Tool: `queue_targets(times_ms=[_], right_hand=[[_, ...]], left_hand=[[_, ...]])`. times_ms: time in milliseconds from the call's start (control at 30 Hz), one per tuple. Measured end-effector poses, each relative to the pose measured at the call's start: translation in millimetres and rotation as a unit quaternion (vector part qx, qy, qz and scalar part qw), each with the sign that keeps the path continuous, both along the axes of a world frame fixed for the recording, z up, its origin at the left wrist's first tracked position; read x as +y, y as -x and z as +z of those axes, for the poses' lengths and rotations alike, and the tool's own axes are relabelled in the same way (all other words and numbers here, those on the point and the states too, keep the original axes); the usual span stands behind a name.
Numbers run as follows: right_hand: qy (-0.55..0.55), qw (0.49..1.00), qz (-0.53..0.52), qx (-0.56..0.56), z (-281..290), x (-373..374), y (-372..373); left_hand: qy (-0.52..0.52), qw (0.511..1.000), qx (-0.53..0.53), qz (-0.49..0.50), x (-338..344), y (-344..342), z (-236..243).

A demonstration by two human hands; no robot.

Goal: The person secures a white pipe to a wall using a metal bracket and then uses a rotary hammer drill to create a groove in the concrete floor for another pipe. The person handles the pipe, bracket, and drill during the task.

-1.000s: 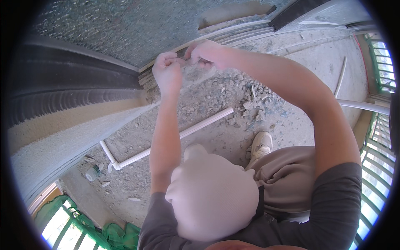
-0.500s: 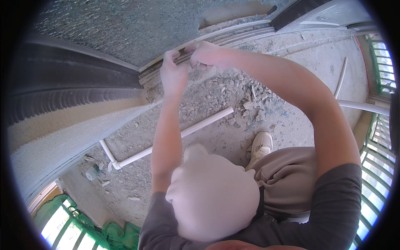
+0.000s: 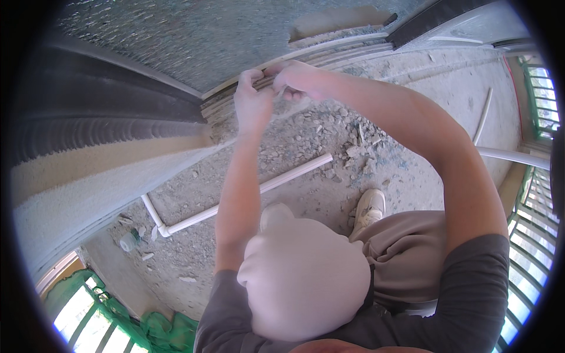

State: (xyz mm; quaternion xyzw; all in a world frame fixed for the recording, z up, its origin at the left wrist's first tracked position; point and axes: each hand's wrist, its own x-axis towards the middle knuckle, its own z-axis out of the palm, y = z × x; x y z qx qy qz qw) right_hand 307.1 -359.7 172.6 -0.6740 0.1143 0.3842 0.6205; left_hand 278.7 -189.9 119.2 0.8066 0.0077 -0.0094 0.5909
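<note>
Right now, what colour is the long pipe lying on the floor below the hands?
White: the pipe lies on grey, rubble-strewn concrete, ending in an elbow joint. The head view shows it best.

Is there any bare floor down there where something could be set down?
The smoothest patch lies between the white pipe and the shoe. Beyond the pipe, rubble crowds the floor beneath both hands, left hand and right hand, at the wall.
</note>
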Motion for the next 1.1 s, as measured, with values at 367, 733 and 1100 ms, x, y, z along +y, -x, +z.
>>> queue_targets(times_ms=[367,733,1100], right_hand=[[0.054,0.995,0.001,-0.079,8.7,-4.6,6.4],[0.163,0.974,0.029,-0.157,0.3,-20.7,14.1],[0.223,0.961,0.084,-0.143,26.7,-98.0,68.5]], left_hand=[[-0.264,0.95,-0.114,0.125,45.2,31.4,26.4],[-0.435,0.901,0.004,-0.006,38.0,28.2,38.8],[-0.455,0.889,0.056,-0.009,34.0,22.7,39.8]])
